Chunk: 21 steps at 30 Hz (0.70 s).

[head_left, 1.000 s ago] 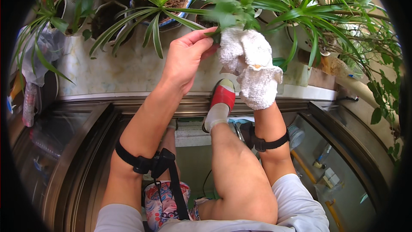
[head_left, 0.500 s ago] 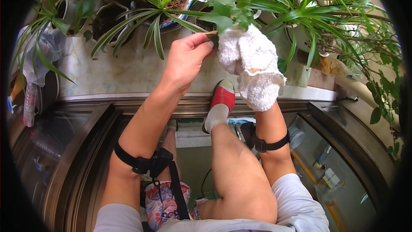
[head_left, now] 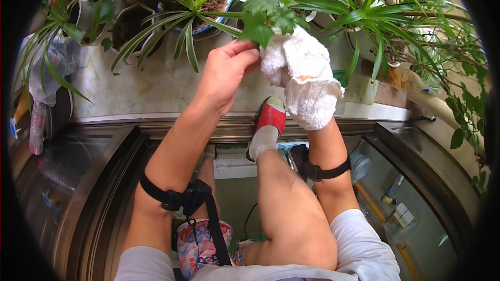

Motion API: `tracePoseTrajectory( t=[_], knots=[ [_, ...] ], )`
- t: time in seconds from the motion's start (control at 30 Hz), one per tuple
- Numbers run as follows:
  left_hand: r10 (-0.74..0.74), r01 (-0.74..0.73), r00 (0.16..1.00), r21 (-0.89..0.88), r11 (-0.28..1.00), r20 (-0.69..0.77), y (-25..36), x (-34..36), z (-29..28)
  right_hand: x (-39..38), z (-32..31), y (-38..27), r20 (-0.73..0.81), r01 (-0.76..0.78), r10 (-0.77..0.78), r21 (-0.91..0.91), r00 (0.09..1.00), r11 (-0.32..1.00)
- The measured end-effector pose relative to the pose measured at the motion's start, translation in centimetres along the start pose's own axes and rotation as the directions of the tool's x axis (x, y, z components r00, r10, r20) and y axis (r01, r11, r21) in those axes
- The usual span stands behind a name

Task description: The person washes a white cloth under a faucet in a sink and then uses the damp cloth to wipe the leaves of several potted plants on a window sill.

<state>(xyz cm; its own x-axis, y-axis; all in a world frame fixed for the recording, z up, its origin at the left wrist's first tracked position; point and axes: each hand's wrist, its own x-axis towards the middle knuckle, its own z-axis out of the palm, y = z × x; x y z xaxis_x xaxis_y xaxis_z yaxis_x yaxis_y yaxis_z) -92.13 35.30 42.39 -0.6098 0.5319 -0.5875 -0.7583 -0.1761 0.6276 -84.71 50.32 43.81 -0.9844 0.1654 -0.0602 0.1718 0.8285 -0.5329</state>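
Beside white cloth (head_left: 314,106), left hand (head_left: 226,70) pinched together, seemingly on green leaf (head_left: 256,31) just ahead. Right hand (head_left: 305,78) mostly wrapped in cloth; its grip hidden, cannot tell. Looks like leaf wiping; next move calls for steady pinch, light pressure. Beyond pinch, leftward: blue-rimmed flowerpot (head_left: 227,4).

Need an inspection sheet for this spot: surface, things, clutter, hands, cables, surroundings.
Surface: pale marbled ledge, plant pots along its far side.
Things: green lobed leaves beside a white cloth.
Clutter: crumpled clear plastic bag at far left.
Left hand: thumb and fingers together by the leaves; grip unclear.
Right hand: mostly hidden under the cloth; grip unclear.
Cables: thin dark cord, lower centre.
Surroundings: brown window track, red slipper at the ledge's near edge.
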Motion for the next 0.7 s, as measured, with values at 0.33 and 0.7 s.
tracePoseTrajectory(
  t=[0.33, 0.7],
  knots=[
    [-0.027, 0.032, 0.998, -0.106, 0.994, 0.051, 0.4, 0.0, -0.4, -0.6, -0.2, -0.6, 0.014, 0.134, -0.141, -0.428, 0.990, 0.894],
    [-0.036, 0.096, 0.986, -0.370, 0.924, 0.165, 0.7, 0.2, -0.9, -1.0, 1.2, 0.0, -0.113, -0.054, 0.124, 0.487, 0.986, 0.872]
  ],
)
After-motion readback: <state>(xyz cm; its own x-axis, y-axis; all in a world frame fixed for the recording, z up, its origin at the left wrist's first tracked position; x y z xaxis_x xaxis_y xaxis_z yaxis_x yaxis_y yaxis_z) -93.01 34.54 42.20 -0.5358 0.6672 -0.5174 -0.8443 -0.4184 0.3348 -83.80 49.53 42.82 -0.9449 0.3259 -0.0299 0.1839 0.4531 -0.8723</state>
